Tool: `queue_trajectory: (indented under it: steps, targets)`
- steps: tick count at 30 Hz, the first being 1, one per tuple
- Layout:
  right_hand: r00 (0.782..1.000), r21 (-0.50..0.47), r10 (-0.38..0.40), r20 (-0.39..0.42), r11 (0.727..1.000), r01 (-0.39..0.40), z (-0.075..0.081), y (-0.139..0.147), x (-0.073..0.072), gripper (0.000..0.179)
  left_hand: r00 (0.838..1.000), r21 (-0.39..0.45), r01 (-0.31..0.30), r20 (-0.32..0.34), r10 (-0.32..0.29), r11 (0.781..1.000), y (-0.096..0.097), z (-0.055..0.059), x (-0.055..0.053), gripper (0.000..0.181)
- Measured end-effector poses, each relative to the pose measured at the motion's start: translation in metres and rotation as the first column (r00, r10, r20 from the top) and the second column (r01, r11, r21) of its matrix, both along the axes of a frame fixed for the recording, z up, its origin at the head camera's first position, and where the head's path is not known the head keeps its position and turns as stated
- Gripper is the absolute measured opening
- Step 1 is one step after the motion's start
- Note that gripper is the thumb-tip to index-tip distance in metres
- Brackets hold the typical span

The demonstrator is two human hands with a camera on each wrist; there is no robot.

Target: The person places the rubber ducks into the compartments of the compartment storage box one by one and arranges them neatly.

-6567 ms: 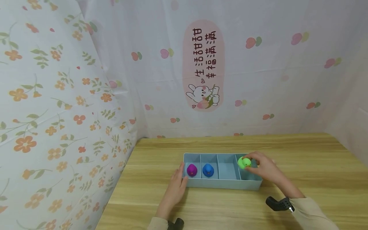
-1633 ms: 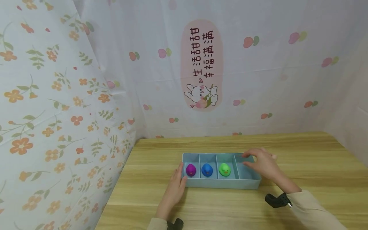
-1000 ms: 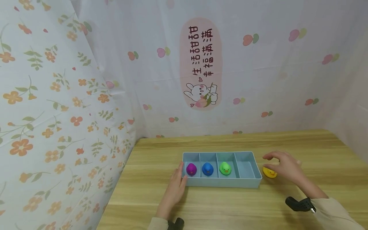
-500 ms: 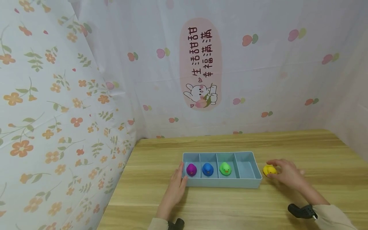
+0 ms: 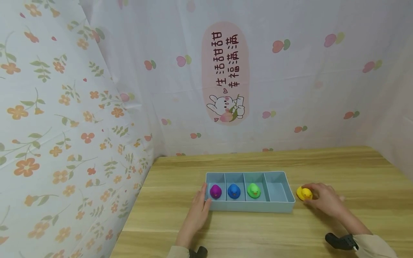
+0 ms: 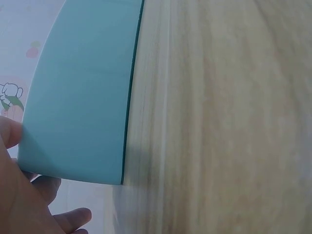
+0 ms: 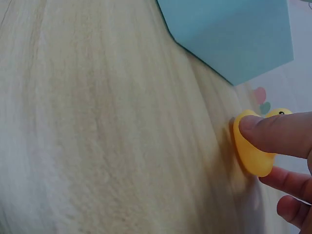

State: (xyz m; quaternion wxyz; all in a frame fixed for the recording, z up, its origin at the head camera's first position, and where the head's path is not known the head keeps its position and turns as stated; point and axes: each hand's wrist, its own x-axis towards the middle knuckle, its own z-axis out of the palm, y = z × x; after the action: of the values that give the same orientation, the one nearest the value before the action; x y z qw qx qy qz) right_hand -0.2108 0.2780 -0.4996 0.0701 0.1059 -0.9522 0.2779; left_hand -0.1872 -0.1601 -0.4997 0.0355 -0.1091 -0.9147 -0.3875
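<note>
A yellow rubber duck [image 5: 304, 193] sits just right of the divided box [image 5: 251, 206]. My right hand [image 5: 327, 200] pinches it; in the right wrist view the thumb [image 7: 268, 131] presses on the yellow body and other fingers lie on its opposite side. My left hand [image 5: 195, 213] rests at the box's left end, fingers fairly straight along the end wall and thumb at the front corner. Inside the box, a purple duck [image 5: 215, 191], a blue duck [image 5: 233, 191] and a green duck [image 5: 254, 190] each occupy one compartment, from left to right. The rightmost compartment [image 5: 278, 190] holds nothing.
The pale blue box stands on a wood-grain table [image 5: 251, 233]. Behind the table hangs a white printed cloth [image 5: 306, 89], and a flowered one [image 5: 74, 143] hangs along the left. Each wrist wears a black camera mount [image 5: 340, 242].
The green duck went from my right hand into the third compartment. My right hand then moved right, out of the box, and closed on the yellow duck. My left hand stayed at the box.
</note>
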Motion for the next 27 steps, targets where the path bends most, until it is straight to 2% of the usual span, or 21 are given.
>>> queue_trajectory:
  steps: [13, 27]
  targets:
    - [0.998, 0.008, -0.067, -0.013, 0.998, 0.067, 0.002, 0.001, 0.001, 0.042, 1.000, -0.002, -0.005, -0.008, 0.005, 1.000, 0.001, -0.002, -0.001, 0.055]
    - [0.997, -0.016, -0.079, -0.011, 0.997, 0.079, 0.020, -0.004, -0.002, 0.044, 1.000, -0.005, -0.004, -0.009, 0.004, 1.000, -0.001, -0.004, -0.001, 0.055]
